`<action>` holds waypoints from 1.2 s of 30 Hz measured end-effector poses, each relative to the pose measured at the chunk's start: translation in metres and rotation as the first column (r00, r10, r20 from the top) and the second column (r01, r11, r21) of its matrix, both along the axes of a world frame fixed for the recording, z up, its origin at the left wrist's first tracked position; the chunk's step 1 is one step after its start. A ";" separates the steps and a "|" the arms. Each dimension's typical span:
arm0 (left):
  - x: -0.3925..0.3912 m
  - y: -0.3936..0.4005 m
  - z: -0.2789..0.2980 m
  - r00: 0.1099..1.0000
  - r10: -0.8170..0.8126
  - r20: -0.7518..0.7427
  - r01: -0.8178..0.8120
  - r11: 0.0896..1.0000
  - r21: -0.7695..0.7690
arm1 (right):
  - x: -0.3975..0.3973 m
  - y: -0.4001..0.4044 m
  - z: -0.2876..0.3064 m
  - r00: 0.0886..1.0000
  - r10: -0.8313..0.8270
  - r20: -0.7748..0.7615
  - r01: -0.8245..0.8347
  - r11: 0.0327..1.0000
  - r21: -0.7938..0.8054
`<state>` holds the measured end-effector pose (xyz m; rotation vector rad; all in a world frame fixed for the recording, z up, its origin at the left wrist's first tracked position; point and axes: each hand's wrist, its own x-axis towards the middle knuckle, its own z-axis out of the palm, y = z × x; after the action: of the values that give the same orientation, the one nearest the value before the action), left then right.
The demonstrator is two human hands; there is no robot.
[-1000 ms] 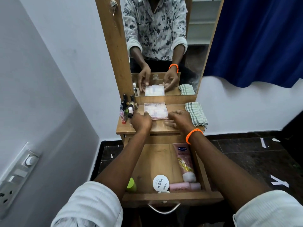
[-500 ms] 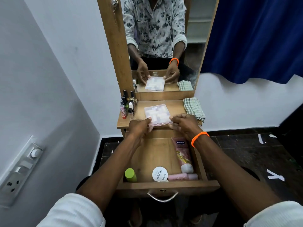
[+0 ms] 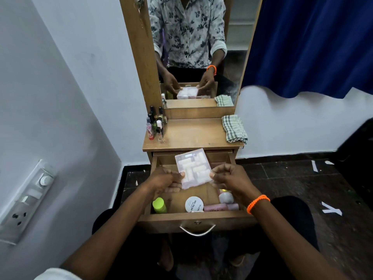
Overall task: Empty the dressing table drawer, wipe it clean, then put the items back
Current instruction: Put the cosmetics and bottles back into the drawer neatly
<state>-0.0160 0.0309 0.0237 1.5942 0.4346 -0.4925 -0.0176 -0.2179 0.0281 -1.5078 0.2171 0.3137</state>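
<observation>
Your left hand pinches the near left edge of the clear plastic box, thumb on top and fingers curled beneath; your right hand pinches the near right corner in the same way, an orange wristband on its wrist. You hold the box tilted in the air over the open drawer, touching nothing else; pale cream pieces sit in its compartments, too blurred to name. Below your hands the drawer holds a lime-green capped bottle in its near left corner, a round white jar labelled nail polish at the front middle, a pink tube lying along the front wall just beside the jar, and a white cap partly hidden under your right hand. Beyond the drawer, the bench carries a cluster of small bottles at its back left corner and a folded checked cloth on its right edge, below the mirror
</observation>
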 end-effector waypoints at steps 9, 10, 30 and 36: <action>0.009 -0.009 -0.013 0.992 -0.085 -0.091 0.103 0.970 0.220 | 0.001 0.015 -0.019 0.997 0.074 0.037 -0.048 0.886 -0.460; 0.011 -0.012 -0.013 0.990 -0.097 -0.102 0.119 0.964 0.239 | 0.001 0.016 -0.021 0.995 0.084 0.046 -0.050 0.860 -0.508; 0.046 -0.023 -0.033 0.961 -0.194 -0.195 0.258 0.882 0.394 | 0.005 0.031 -0.027 0.965 0.250 0.082 -0.088 0.601 -0.794; 0.047 -0.025 -0.039 0.973 -0.216 -0.082 0.228 0.842 0.489 | 0.004 0.038 -0.032 0.946 0.307 0.109 -0.043 0.450 -0.892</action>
<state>0.0307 0.0058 -0.0150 2.1577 0.4161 -0.6092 -0.0132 -0.1796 -0.0039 -2.6359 -0.0187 0.1511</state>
